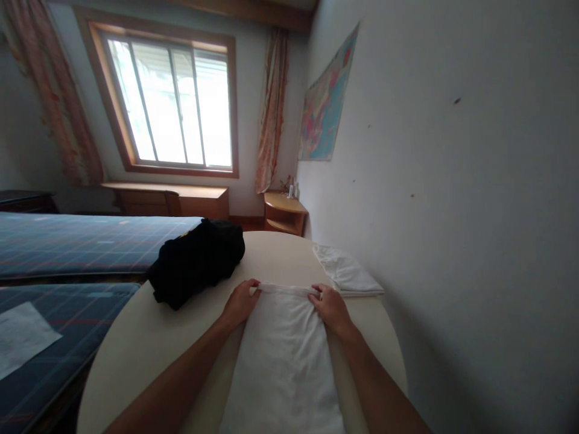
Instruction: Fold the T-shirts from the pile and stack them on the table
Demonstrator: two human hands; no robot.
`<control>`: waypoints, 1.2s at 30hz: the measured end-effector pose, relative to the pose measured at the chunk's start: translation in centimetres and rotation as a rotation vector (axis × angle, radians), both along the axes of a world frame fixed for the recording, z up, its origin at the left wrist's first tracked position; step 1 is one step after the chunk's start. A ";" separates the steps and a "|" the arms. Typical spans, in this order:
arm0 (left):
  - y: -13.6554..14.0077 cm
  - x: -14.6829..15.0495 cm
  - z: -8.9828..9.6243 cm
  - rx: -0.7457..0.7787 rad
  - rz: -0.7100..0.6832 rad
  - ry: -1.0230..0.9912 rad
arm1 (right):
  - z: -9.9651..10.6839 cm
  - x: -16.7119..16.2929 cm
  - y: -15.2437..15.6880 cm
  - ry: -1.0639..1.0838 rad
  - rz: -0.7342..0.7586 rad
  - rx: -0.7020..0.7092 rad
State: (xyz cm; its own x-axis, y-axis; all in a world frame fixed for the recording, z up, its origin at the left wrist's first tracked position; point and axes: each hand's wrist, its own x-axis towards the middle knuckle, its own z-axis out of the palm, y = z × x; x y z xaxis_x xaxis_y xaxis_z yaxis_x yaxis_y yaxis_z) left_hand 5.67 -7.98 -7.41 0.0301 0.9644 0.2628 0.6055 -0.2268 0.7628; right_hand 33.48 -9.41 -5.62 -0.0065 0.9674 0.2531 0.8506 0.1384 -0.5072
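A long white cloth garment [287, 355] lies lengthwise on the round cream table [136, 361], running down past the bottom of the view. My left hand [242, 301] pinches the left end of its far edge between thumb and fingers. At the right end of that same edge, my right hand [332, 306] grips the fabric in a like pinch. Between the two hands the edge is drawn fairly straight, with wrinkles down the right side. What kind of garment it is I cannot tell.
A bundled black garment [199, 259] sits at the table's left edge. Folded white cloth [348, 271] lies at the right, close to the wall [452, 253]. Blue plaid mattresses [90, 241] stand to the left, with a white sheet [27, 334] on the nearer one.
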 end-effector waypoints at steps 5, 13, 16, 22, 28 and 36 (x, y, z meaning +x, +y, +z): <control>-0.3 0.4 0.7 -0.101 0.003 -0.235 | 1.1 -0.3 -1.0 -0.017 -0.041 0.022; -1.2 0.4 2.9 -0.313 0.012 -0.561 | 0.7 -1.6 -1.5 0.761 0.054 -0.105; -1.4 -0.1 3.4 -0.390 -0.050 -0.703 | 0.4 -1.7 -1.0 0.918 0.151 -0.094; -1.6 -1.1 4.3 -0.402 -0.145 -0.931 | 0.6 -1.5 -0.4 0.828 0.323 0.042; -2.0 -1.8 5.2 -0.326 -0.318 -0.934 | 1.8 -1.5 -1.4 0.866 0.383 0.063; -3.3 -4.5 5.6 -0.457 -0.515 -0.848 | 2.7 0.4 -2.7 0.964 0.547 -0.090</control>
